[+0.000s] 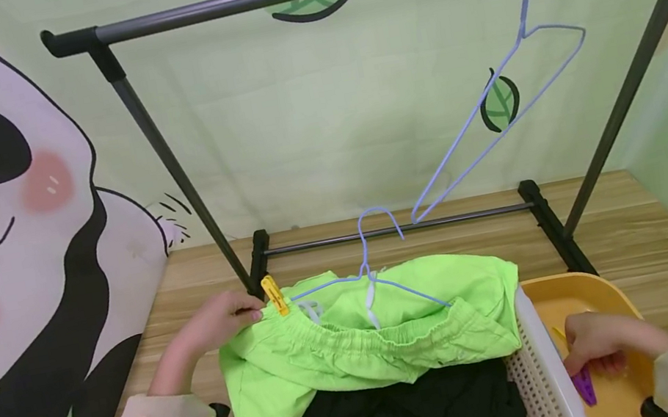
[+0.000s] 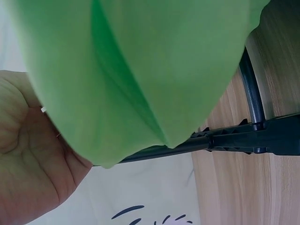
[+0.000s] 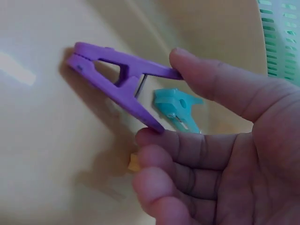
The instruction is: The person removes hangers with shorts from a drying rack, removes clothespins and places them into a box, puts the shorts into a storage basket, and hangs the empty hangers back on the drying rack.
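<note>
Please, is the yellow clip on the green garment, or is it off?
On. In the head view, the yellow clip stands with its lower end over the top edge of the green garment, beside the left hand.

No readable text, labels, brands or numbers in any view. That covers the neon-green elastic-waist fabric garment (image 1: 360, 357) on the pale perforated plastic basket (image 1: 552, 364), the black fabric (image 1: 416, 410) in the basket, and the printed pale-green backdrop (image 1: 261, 102) behind it. Purple plastic clothespin (image 3: 130, 83) right of the basket: tiny dark mark near tip, illegible.
</note>
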